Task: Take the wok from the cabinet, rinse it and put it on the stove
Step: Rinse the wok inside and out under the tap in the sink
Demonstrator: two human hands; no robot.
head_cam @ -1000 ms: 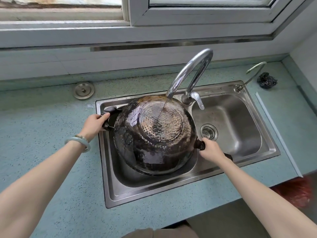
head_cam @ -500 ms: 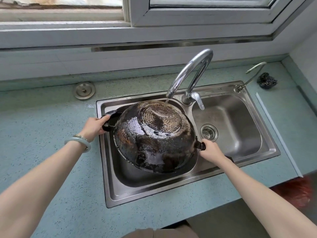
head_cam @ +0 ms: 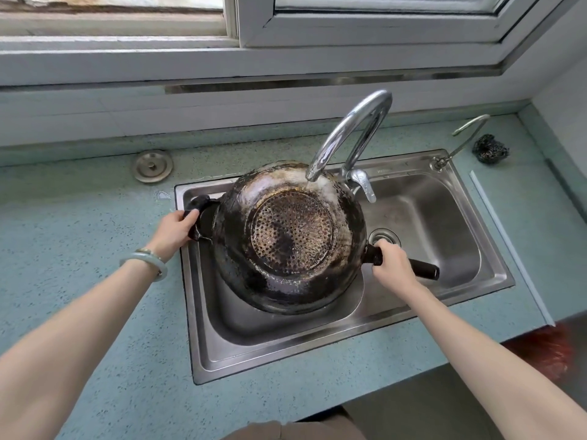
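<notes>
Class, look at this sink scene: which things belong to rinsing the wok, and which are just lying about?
In the job: wok, held bottom-up by its handles; left hand; right hand; tap, running; sink.

Lying about: scourer; round lid on the counter; small tap.

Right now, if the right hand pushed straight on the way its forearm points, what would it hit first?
Probably the side of the wok. The right hand grips the long handle right beside it and points up-left in the picture, though depth is unclear.
</notes>
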